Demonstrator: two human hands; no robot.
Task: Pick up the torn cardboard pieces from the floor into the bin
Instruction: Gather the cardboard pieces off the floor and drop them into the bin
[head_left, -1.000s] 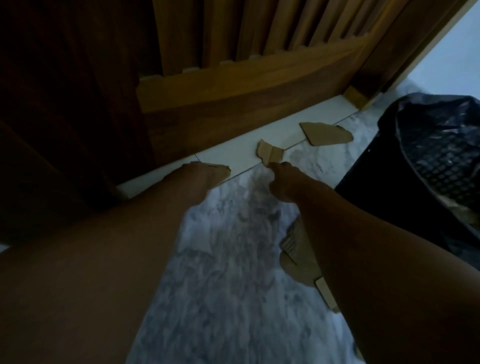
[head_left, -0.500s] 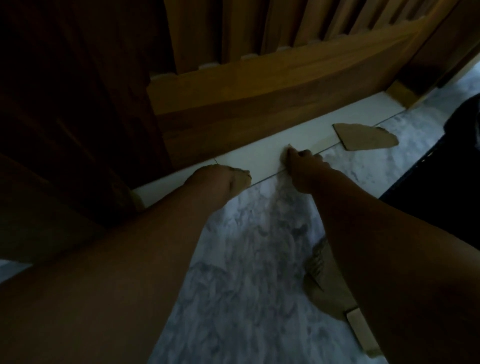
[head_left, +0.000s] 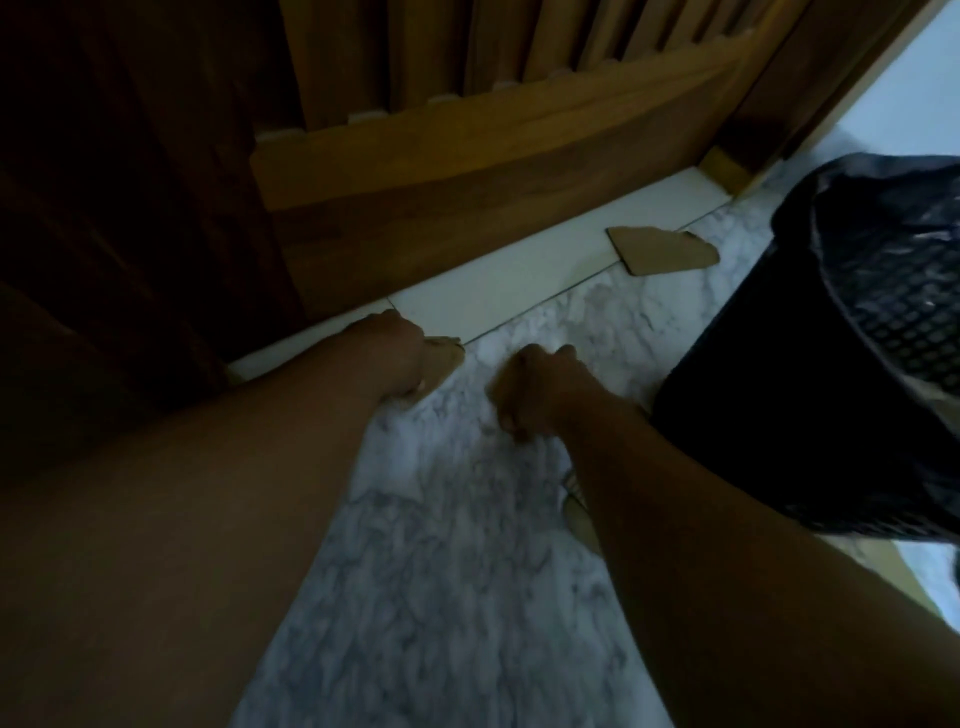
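Gripping a torn scrap (head_left: 445, 362) in the left hand (head_left: 397, 358), low on the floor (head_left: 441, 571) by the door (head_left: 467, 171); holding the right hand (head_left: 540, 397) curled tight, can't tell what's inside; eyeing a bigger piece (head_left: 662, 249) lying flat near the bin (head_left: 769, 405); guessing light, stiff-ish, so pinching an edge; minding another bit (head_left: 576, 512) half hidden under the right forearm.

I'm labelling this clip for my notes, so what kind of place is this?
Probably indoors in a home, near a doorway. The signs are a marble-patterned tile floor, a slatted wooden door standing along it, and a black mesh bin lined with a bag.
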